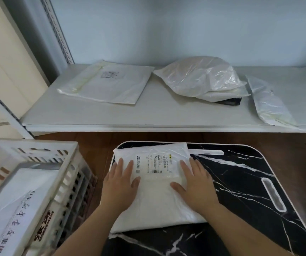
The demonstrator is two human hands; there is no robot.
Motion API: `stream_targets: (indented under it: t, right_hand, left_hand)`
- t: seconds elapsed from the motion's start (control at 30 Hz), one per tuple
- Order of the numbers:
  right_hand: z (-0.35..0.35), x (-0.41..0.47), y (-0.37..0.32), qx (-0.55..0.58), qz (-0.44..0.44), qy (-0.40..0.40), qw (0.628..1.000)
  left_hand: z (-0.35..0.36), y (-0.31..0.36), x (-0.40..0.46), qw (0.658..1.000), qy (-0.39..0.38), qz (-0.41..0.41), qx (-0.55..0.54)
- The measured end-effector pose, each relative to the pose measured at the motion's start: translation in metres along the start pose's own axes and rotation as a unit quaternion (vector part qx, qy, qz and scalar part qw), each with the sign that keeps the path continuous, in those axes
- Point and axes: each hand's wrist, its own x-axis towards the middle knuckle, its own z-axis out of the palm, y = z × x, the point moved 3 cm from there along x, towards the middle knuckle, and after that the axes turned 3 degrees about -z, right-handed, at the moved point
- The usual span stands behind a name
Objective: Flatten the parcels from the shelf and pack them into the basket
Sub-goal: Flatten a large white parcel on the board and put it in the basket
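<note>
A white parcel (pixel 154 198) with a printed label lies flat on the black marble table (pixel 240 182). My left hand (pixel 120 183) presses on its left side with straight fingers. On the parcel's right side my right hand (pixel 194 183) presses the same way, palm down. The white slatted basket (pixel 63 172) stands at the lower left with a white parcel (pixel 19 196) inside it. On the shelf (pixel 148 115) behind lie a flat white parcel (pixel 109 82), a puffy heap of parcels (pixel 202 76) and another white parcel (pixel 270 102) at the right.
A black bag (pixel 231 101) peeks out under the puffy heap. A cream door (pixel 4 61) and the shelf's metal upright (pixel 58 30) stand at the left. Brown floor (pixel 85 141) shows between shelf, basket and table.
</note>
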Motion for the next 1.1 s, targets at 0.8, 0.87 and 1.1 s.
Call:
stream_targets:
  t: [0.8, 0.87, 1.1]
  right_hand:
    - [0.07, 0.025, -0.022, -0.031, -0.078, 0.045, 0.995]
    - [0.069, 0.025, -0.021, -0.034, -0.076, 0.044, 0.996]
    - [0.073, 0.027, -0.021, -0.04, -0.075, 0.023, 0.996]
  left_hand:
    - [0.067, 0.002, 0.022, 0.994, 0.061, 0.09, 0.004]
    - [0.067, 0.003, 0.022, 0.994, 0.064, 0.088, 0.007]
    - [0.068, 0.004, 0.022, 0.994, 0.064, 0.081, 0.025]
